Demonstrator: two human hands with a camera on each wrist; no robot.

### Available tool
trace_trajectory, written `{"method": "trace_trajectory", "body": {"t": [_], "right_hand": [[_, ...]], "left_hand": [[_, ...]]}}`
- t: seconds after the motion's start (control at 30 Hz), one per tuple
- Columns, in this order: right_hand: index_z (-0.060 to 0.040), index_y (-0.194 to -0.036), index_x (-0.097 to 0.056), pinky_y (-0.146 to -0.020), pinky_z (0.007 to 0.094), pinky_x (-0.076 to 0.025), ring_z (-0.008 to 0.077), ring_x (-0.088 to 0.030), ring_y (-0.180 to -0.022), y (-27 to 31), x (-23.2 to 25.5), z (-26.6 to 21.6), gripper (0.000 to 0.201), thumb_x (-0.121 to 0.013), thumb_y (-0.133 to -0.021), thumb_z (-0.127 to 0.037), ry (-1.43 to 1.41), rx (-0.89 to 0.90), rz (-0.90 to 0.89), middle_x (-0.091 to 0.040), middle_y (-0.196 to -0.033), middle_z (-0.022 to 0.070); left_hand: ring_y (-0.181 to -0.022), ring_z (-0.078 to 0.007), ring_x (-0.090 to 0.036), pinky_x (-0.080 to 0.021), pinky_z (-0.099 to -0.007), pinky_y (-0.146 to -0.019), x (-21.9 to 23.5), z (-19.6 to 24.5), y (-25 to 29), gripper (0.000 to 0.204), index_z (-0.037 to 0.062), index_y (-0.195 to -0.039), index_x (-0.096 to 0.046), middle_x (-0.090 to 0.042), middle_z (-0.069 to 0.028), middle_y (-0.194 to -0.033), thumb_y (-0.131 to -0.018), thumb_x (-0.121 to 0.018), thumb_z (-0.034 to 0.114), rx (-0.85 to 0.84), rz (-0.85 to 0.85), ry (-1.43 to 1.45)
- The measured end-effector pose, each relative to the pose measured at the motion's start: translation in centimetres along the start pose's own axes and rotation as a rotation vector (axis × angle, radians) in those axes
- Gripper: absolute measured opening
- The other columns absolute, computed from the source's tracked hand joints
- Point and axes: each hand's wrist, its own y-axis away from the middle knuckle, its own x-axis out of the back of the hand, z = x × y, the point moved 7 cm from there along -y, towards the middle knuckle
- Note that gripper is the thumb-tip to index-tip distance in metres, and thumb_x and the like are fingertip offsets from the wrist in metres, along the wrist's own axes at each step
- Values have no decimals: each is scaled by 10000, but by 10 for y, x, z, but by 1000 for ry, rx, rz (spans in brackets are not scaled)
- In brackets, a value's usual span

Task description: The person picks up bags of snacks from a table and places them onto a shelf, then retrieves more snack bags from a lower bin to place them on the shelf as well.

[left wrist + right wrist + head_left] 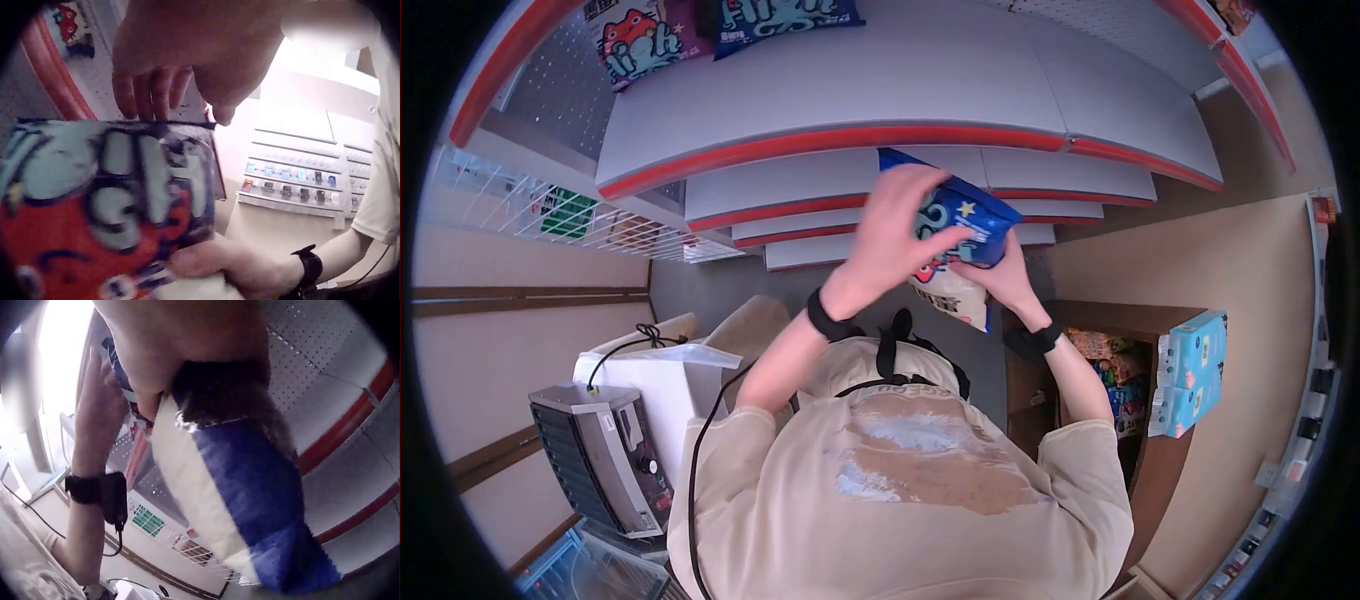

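Note:
A blue and cream snack bag [978, 235] with a red cartoon creature on its front hangs tilted before the shelves. My right hand [1005, 280] grips it by its side, the thumb lying over the front. In the right wrist view the bag's blue and cream back [250, 494] shows below that hand. My left hand [887, 235] is at the bag's other side, its thumb stretched out across the front in the head view. The left wrist view has the left fingers [144, 94] loosely bent right at the bag's upper edge, thumb apart from them.
Red-edged grey shelves [830, 140] rise in tiers ahead. On the top one lie a purple snack bag [645, 45] and a blue snack bag [785, 20]. A brown cabinet [1090, 315] with snack packs stands at right, an oven-like appliance [600, 455] at left beside a wire rack [570, 205].

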Motion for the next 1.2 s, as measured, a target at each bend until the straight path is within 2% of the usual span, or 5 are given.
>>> {"method": "trace_trajectory", "body": {"t": [0.27, 0.5, 0.6, 0.87, 1.2], "right_hand": [[-21, -1217, -485, -921, 322, -448, 155, -575, -1015, 12, 35, -11, 652, -795, -645, -68, -263, -122, -110, -598, -1118, 64], [-12, -1202, -514, -878, 320, -478, 165, -606, -980, 4, 30, -22, 596, -729, -651, -84, -433, -144, -79, -624, -1102, 60], [-21, -1381, -334, -1029, 406, -371, 211, -465, -1231, -7, 43, -23, 900, -740, -737, -501, -555, -72, -31, -461, -1355, 98], [-30, -1401, -292, -1077, 458, -297, 335, -336, -1333, -26, 37, -175, 1067, -761, -635, -606, 351, 381, 73, -347, -1430, 190], [28, -1286, -411, -1058, 466, -319, 356, -455, -1212, -39, -105, -178, 1040, -847, -459, -427, 1350, 578, -674, -504, -1240, 201]], "left_hand": [[-1354, -311, -308, -259, -408, -1109, -19, -67, 97, 1239, 32, -1465, -106, -301, -218, -1449, -552, -891, 323, 521, -378, 483], [-1203, -249, -486, -378, -353, -1017, -12, -46, 91, 1037, -4, -1387, -287, -481, -177, -1303, -587, -878, 289, 566, -427, 655], [-1167, -245, -520, -403, -343, -991, 18, -48, 75, 998, -4, -1370, -307, -518, -173, -1259, -602, -870, 296, 558, -387, 577], [-1089, -364, -578, -473, -389, -910, 72, -61, 48, 889, 46, -1344, -367, -589, -226, -1162, -633, -826, 318, 424, -551, 144], [-975, -380, -601, -486, -421, -816, 51, -66, 9, 794, 39, -1250, -463, -620, -216, -1061, -579, -801, 292, 149, -814, 38]]}}
